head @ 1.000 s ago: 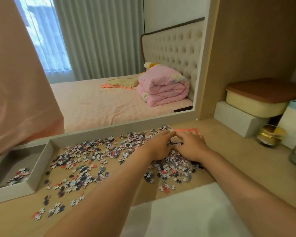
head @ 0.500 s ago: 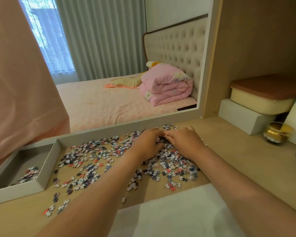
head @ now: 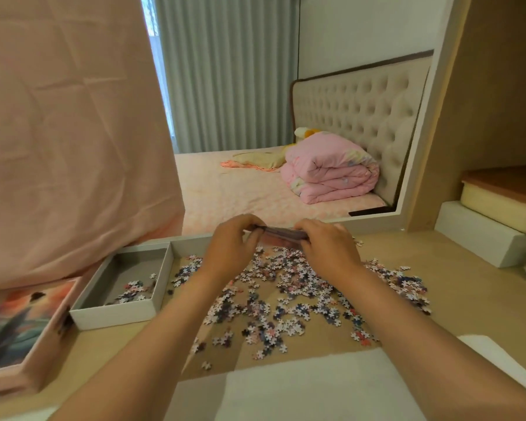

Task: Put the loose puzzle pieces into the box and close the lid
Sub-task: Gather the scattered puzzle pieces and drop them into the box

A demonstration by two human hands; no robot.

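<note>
Fingers of the left hand (head: 228, 247) and the right hand (head: 328, 250) are pinched on the two ends of a thin flat card (head: 281, 231), held level just above the surface (head: 456, 302); it is seen nearly edge-on, so its face and any print on it cannot be made out. Below and around the hands, loose puzzle pieces (head: 286, 299) lie scattered across the surface, too many and too small to count. One open grey box (head: 119, 287) sits to the left of the pile, touching its edge, with a small cluster of pieces in its right near corner. One lid (head: 16, 326) lies further left, face up, printed with a painted scene in orange, grey and teal; no words can be read on it. At the right edge stand a white block (head: 480, 235) and a cream container (head: 498, 202) with a brown top stacked on it. A white sheet (head: 301, 390) covers the near edge of the surface. No brand or label is legible anywhere.
</note>
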